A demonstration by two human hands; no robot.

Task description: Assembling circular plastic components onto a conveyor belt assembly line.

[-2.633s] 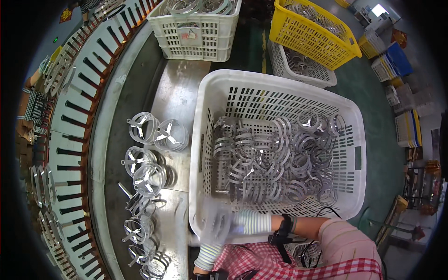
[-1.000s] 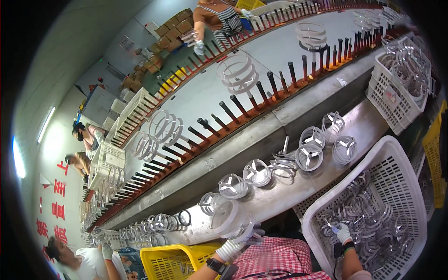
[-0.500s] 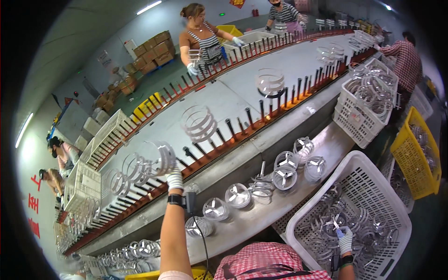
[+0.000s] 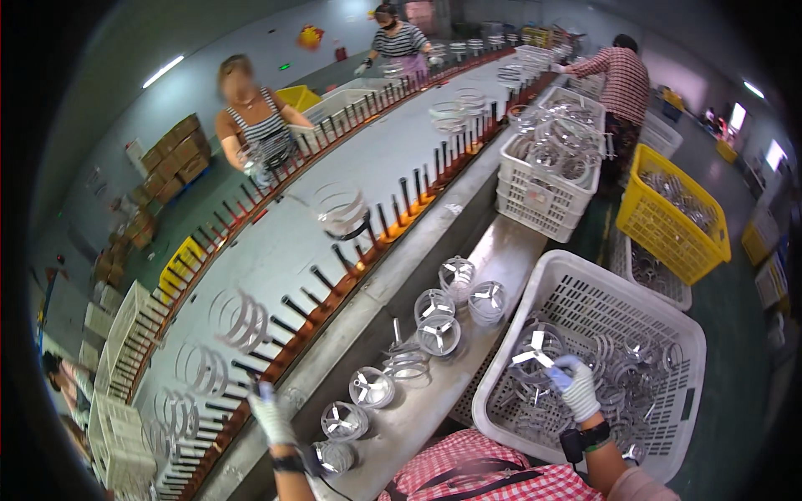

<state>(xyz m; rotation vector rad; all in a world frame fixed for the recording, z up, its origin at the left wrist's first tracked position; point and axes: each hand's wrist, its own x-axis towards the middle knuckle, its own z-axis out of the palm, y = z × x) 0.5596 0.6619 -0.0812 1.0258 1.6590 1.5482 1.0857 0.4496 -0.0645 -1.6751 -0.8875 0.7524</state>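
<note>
My right hand [image 4: 576, 391], in a white glove with bluish fingertips, pinches a white arm of a clear ringed part with a three-armed hub [image 4: 536, 355]. It holds this part above the left side of a large white crate [image 4: 551, 275] with many similar clear parts loose inside. My left hand [image 4: 273, 415], gloved and blurred, is beside the near row of dark upright pegs [image 4: 316, 274]. No part shows in it, but its fingers are smeared. Past it, clear ringed parts [image 4: 242, 321] stand along the peg line.
Several ringed parts [image 4: 372, 387] lie on the metal ledge [image 4: 434, 409] between the peg line and my crate. Stacked white crates [image 4: 539, 200] and a yellow crate [image 4: 668, 221] are at the right. Co-workers stand along the far side of the looped line and at its right end.
My left hand has left the clear rings at the pegs and come back toward me. My right hand has raised a ringed part from the crate's pile. The view has swung right.
</note>
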